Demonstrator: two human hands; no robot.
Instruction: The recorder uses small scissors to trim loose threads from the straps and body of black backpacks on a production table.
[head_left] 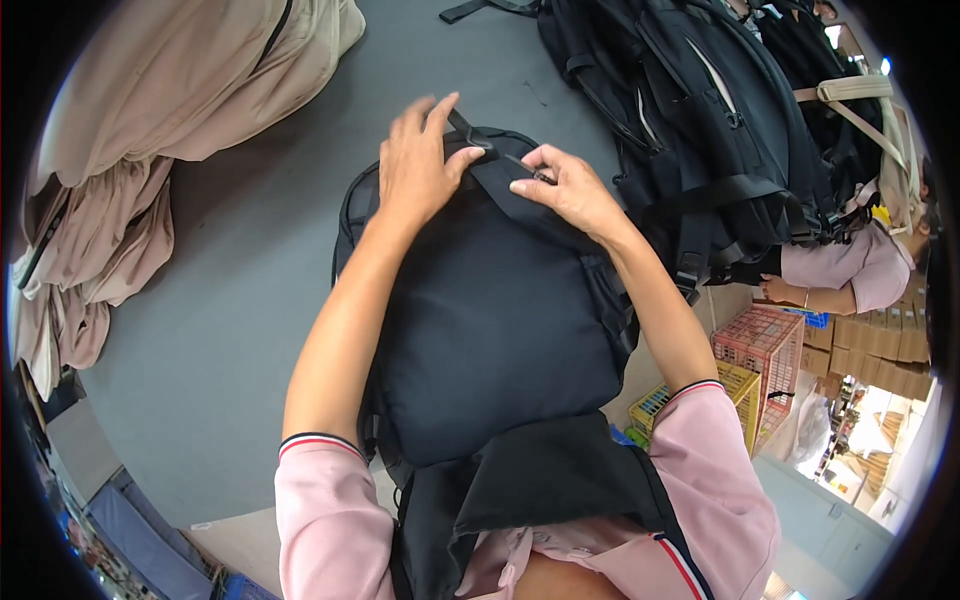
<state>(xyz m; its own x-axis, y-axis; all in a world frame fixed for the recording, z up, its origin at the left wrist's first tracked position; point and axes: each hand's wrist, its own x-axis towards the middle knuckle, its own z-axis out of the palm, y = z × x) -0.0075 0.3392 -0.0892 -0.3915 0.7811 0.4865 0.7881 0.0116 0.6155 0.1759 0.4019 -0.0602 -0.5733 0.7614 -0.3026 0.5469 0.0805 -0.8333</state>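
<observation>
A black backpack (500, 310) lies in front of me on the grey table, its top end away from me. My left hand (415, 165) is over the backpack's top left, fingers spread and partly blurred. Its thumb touches the black strap (462, 125) near a small dark fitting at the top edge. To the right, my right hand (578, 192) pinches a small dark thin piece (543, 176) between thumb and fingers. Whether that is a strap end or a small tool cannot be made out. A flat black strap runs down from the fitting under this hand.
Beige fabric bags (200, 80) are heaped at the left on the grey table (220, 320). More black backpacks (700, 120) are piled at the far right. Another person's arm (840, 275) shows beyond them. Below stand a pink crate (765, 340), a yellow crate (735, 385) and cardboard boxes (880, 340).
</observation>
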